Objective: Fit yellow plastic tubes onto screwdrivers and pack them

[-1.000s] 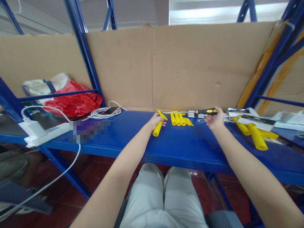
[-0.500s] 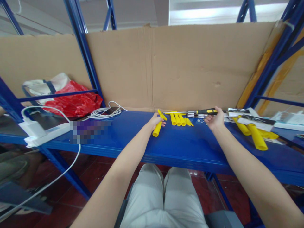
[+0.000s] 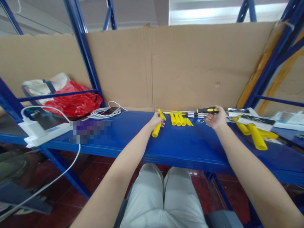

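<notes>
My left hand [image 3: 156, 121] is closed around a yellow plastic tube [image 3: 156, 130], whose open round end points toward me over the blue shelf [image 3: 133, 133]. A smaller yellow piece sticks up at the tube's far end. In my right hand [image 3: 217, 118] is a screwdriver [image 3: 206, 110] with a black and yellow handle, held level. Its long thin shaft points left, and the tip is at the yellow piece by my left hand; whether they touch I cannot tell. Between my hands, several yellow tubes [image 3: 178, 119] lie in a row, with small yellow pieces [image 3: 188, 122] beside them.
More yellow tubes [image 3: 257, 137] and black-and-white packets [image 3: 256, 122] lie at the right. Small screw-like bits [image 3: 200, 120] are near my right hand. A cardboard panel [image 3: 185, 69] closes the back. At left are a coiled white cable [image 3: 104, 112], a power strip [image 3: 52, 133] and a red bag [image 3: 73, 99].
My right hand has lifted slightly with the screwdriver, its handle a touch higher and further right. The tube in my left hand has shifted very slightly left.
</notes>
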